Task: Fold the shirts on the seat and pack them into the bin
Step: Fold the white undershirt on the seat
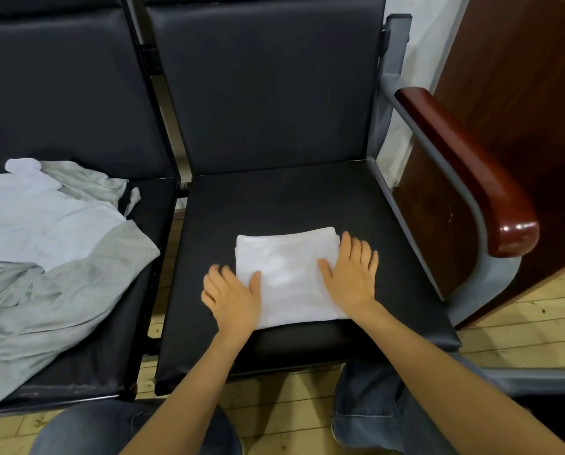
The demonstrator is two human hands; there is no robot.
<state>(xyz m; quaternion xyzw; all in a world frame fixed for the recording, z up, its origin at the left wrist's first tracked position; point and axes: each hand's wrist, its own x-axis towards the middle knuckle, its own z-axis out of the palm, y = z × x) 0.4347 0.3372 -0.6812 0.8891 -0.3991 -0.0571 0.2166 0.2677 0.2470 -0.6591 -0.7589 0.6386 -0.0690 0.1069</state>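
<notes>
Flattening step: left hand [233, 297] and right hand [353, 274], fingers straight and spread, press the folded white shirt [287, 274] between them; packing next likely calls for gripping both edges.

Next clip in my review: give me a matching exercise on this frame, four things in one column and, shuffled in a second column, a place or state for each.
Things:
1. folded white shirt
2. grey shirt
3. armrest
4. right hand

Places or states:
A. lies crumpled on the left seat
B. reddish-brown wood, to the right of the seats
C. neat rectangle on the right seat
D. rests flat on the right part of the white shirt

Pairs: 1-C, 2-A, 3-B, 4-D
</notes>
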